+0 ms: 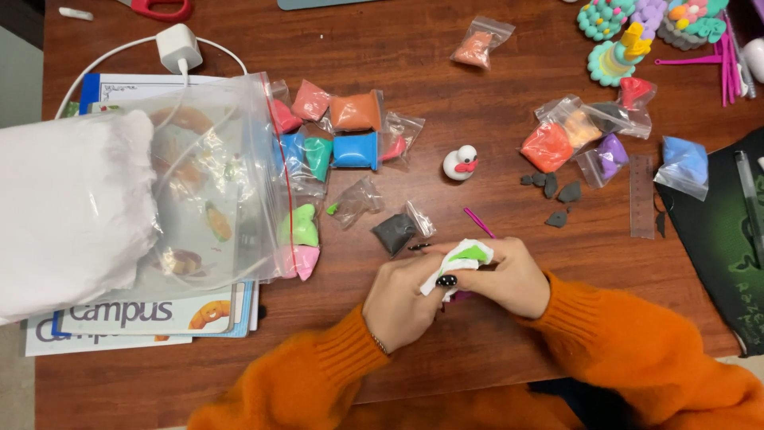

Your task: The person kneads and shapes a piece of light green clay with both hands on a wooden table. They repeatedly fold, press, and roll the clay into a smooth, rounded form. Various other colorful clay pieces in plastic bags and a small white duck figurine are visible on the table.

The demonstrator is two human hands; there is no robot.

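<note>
Both my hands meet at the table's front middle, in orange sleeves. My left hand (402, 299) and my right hand (509, 279) pinch a small white lump of clay with a green patch (465, 256) between their fingers. A thin pink tool (478, 222) lies just behind my right hand. A small bag of black clay (395, 232) lies right behind my left hand. A little white clay duck with a red beak (461, 163) stands further back on the brown table (446, 80).
A big zip bag holding white clay (72, 211) lies at left over notebooks (135, 314). Several small bags of coloured clay (350, 131) sit mid-table, more at right (573, 135), with grey clay bits (557, 195). Clay figures (637, 32) at back right; dark mat (728, 239) at right edge.
</note>
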